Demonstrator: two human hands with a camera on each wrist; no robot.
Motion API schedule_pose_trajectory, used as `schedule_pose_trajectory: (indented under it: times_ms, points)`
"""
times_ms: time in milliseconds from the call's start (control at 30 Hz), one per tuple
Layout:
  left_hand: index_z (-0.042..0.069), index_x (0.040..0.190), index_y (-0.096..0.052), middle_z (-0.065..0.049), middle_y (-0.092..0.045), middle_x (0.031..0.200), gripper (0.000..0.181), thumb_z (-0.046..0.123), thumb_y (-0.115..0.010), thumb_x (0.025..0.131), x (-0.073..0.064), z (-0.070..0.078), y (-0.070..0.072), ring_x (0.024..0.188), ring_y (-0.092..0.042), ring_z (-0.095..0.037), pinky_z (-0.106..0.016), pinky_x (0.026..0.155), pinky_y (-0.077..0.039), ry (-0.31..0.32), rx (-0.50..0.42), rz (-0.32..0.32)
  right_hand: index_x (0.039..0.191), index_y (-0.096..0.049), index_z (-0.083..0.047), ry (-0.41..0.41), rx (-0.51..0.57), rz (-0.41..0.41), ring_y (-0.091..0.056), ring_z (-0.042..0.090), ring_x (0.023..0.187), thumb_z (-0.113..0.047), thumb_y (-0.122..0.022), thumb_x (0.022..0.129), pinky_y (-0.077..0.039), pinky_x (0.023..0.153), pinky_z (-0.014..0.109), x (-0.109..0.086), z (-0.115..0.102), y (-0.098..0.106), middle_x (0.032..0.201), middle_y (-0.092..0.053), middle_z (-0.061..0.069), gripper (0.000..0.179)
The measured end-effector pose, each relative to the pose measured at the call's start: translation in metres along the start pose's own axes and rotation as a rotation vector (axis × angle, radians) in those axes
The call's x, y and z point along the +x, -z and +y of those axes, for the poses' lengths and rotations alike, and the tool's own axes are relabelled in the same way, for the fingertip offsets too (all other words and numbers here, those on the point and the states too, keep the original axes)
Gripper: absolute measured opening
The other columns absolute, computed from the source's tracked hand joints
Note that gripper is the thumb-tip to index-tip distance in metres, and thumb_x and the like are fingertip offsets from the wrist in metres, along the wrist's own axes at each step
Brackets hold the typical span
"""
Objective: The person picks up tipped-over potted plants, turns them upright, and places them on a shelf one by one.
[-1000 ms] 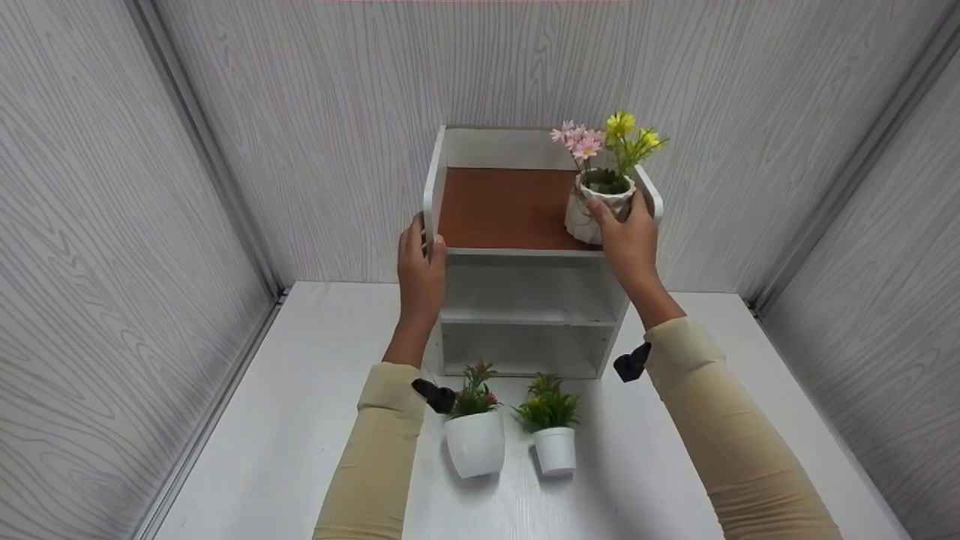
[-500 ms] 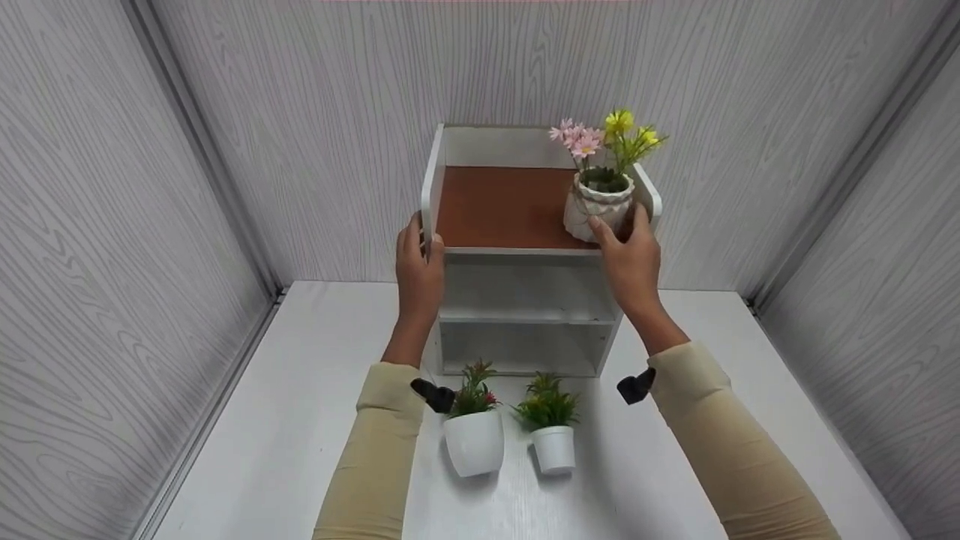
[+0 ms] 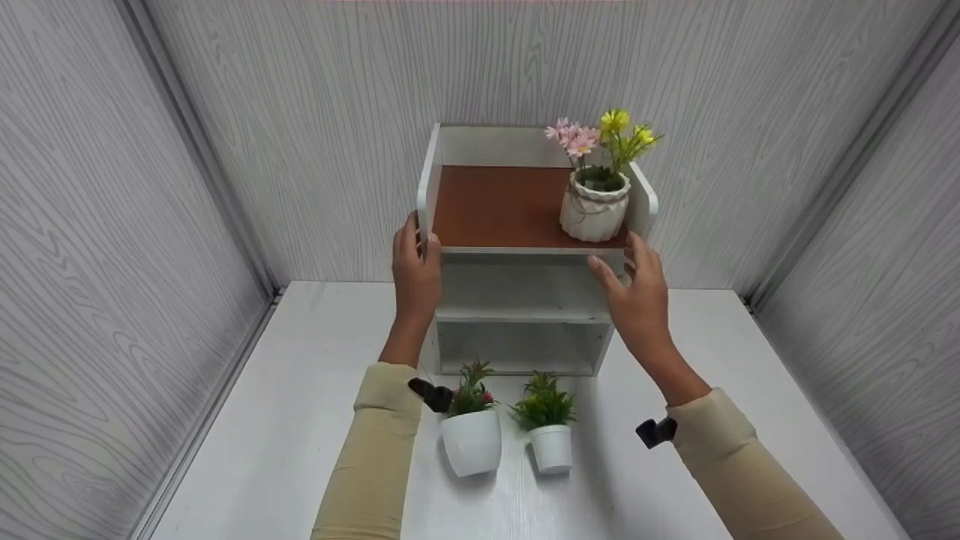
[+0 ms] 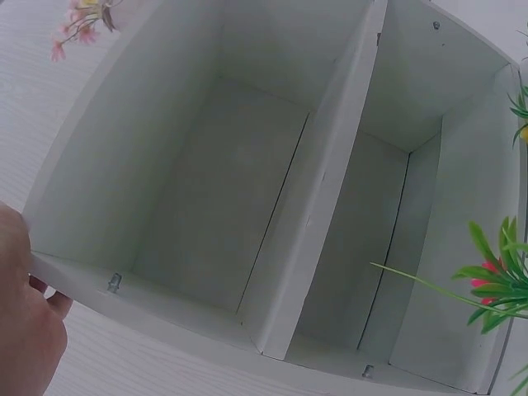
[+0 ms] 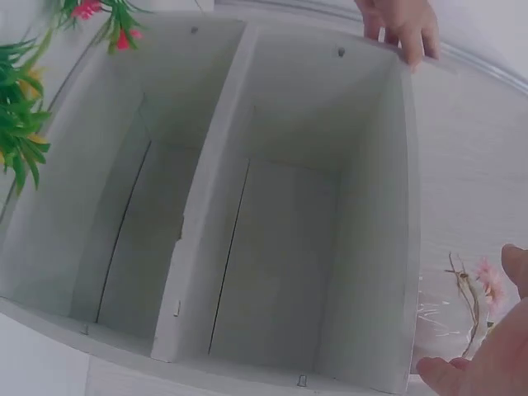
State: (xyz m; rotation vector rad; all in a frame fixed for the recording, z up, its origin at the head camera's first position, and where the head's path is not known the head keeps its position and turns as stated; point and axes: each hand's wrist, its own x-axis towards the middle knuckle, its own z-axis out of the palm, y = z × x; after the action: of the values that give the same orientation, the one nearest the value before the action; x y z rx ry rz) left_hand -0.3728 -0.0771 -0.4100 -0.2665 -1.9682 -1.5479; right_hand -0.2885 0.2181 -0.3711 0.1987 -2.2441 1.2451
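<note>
A small white shelf unit (image 3: 526,321) with a brown top board (image 3: 499,206) stands against the back wall. My left hand (image 3: 417,271) grips its left side panel, thumb in front and fingers round the outer face; the left wrist view catches this hand (image 4: 31,318) at the corner. On the top board, at the right, a ribbed white flowerpot (image 3: 594,214) with pink and yellow flowers stands upright, twine tied round it. Just below and in front of it, my right hand (image 3: 639,296) holds nothing, thumb and fingers apart, fingertips close to the shelf's right front edge.
Two white pots with leafy plants lie before the unit: a larger pot (image 3: 472,444) with red blooms and a smaller pot (image 3: 551,450). Both are on the white table (image 3: 330,375). Grey wood-grain walls (image 3: 315,112) enclose the back and sides.
My right hand has let go of the ribbed flowerpot and drawn back, down and slightly right. The flowerpot stays on the top board. My left hand keeps its grip on the side panel.
</note>
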Motion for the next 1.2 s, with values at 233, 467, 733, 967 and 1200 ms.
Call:
schedule_pose_trajectory:
  times_ms: [233,467,733,967,1200]
  points:
    - [0.009,0.157,-0.032,-0.011,-0.044,0.147,0.055,0.031,-0.044,0.108,0.0,-0.001,-0.001,0.138,-0.047,-0.023,-0.037,0.113,-0.044,-0.005,0.008,0.002,0.156,-0.03,-0.002,-0.038,0.04,-0.054,-0.038,0.03,0.144,-0.045,-0.066,0.096,-0.037,0.118,0.044,-0.034,0.008,0.007,0.155,-0.037,0.016,0.083]
    - [0.009,0.157,-0.032,-0.01,-0.045,0.146,0.055,0.03,-0.045,0.108,0.0,0.0,-0.001,0.137,-0.047,-0.022,-0.038,0.112,-0.045,0.007,-0.003,0.005,0.157,-0.028,-0.002,-0.085,0.056,-0.092,-0.042,0.032,0.142,-0.038,-0.068,0.097,-0.038,0.117,0.045,-0.068,0.023,0.009,0.152,-0.037,0.021,0.081]
    - [0.01,0.157,-0.032,-0.01,-0.044,0.148,0.055,0.031,-0.045,0.108,0.0,0.001,0.0,0.139,-0.047,-0.022,-0.038,0.112,-0.044,0.019,-0.015,-0.003,0.157,-0.027,-0.004,-0.149,0.065,-0.108,-0.039,0.034,0.143,-0.043,-0.068,0.095,-0.038,0.117,0.047,-0.1,0.038,0.004,0.157,-0.03,0.019,0.084]
    - [0.011,0.157,-0.033,-0.009,-0.045,0.147,0.055,0.031,-0.045,0.107,0.0,0.0,0.001,0.139,-0.047,-0.022,-0.039,0.112,-0.045,0.016,-0.006,0.008,0.158,-0.027,-0.004,-0.235,0.061,-0.161,-0.036,0.036,0.145,-0.05,-0.067,0.093,-0.037,0.117,0.05,-0.123,0.054,-0.007,0.16,-0.028,0.019,0.089]
    - [0.011,0.158,-0.032,-0.01,-0.044,0.148,0.056,0.033,-0.045,0.108,0.001,0.0,0.001,0.14,-0.046,-0.022,-0.039,0.112,-0.044,0.017,0.002,-0.002,0.158,-0.026,-0.005,-0.357,0.053,-0.222,-0.035,0.038,0.146,-0.046,-0.068,0.095,-0.037,0.117,0.051,-0.144,0.072,-0.024,0.16,-0.026,0.02,0.087]
